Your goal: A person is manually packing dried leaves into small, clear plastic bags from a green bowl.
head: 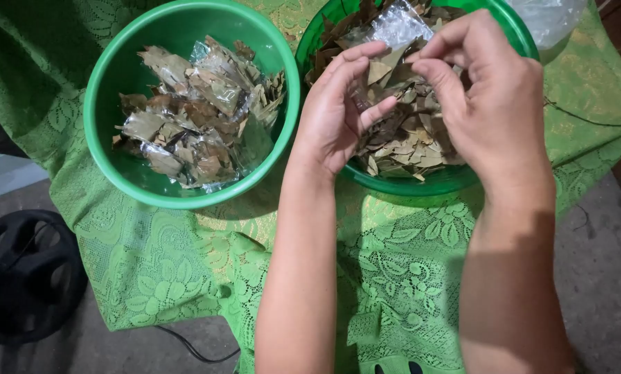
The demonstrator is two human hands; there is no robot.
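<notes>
Two green plastic bowls stand on a green lace cloth (185, 277). The left bowl (116, 76) holds several small clear packets (199, 104) filled with dried leaves. Loose dried brown leaves (414, 149) fill the right bowl (428, 185). Both hands hover over the right bowl. My left hand (334, 111) and my right hand (490, 90) together hold a small clear plastic bag (393, 31) with dried leaves at its mouth; fingertips pinch a leaf (383, 68) there.
A black round fan-like object (26, 273) lies on the grey floor at lower left, with a dark cable (192, 350) nearby. A clear plastic bag (549, 21) lies behind the right bowl at top right. The cloth's edge drops off below the bowls.
</notes>
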